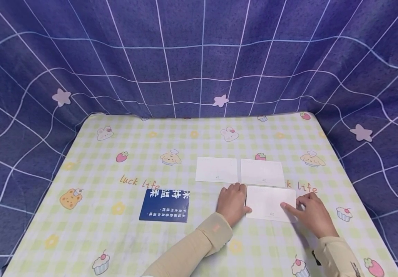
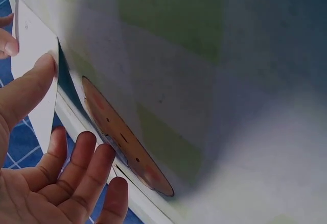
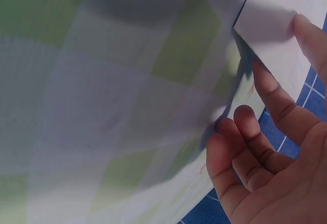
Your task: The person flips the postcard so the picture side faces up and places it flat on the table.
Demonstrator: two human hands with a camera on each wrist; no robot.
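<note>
A white postcard (image 1: 266, 201) with a small printed mark near its lower edge lies between my two hands. At its left edge, my left hand (image 1: 233, 204) holds it, thumb on the white face and fingers along the side; the left wrist view shows a blue-green underside there. My right hand (image 1: 315, 215) pinches the opposite edge, with the thumb on top and the index finger underneath. In the right wrist view this edge of the postcard (image 3: 271, 35) is raised off the cloth, and the other fingers curl loosely below it.
Two more white postcards, one on the left (image 1: 217, 169) and one on the right (image 1: 262, 172), lie side by side just beyond. A dark blue card (image 1: 164, 206) with white lettering lies left of my left hand. A checked tablecloth (image 1: 91, 169) covers the table; a blue curtain (image 1: 185, 61) hangs behind.
</note>
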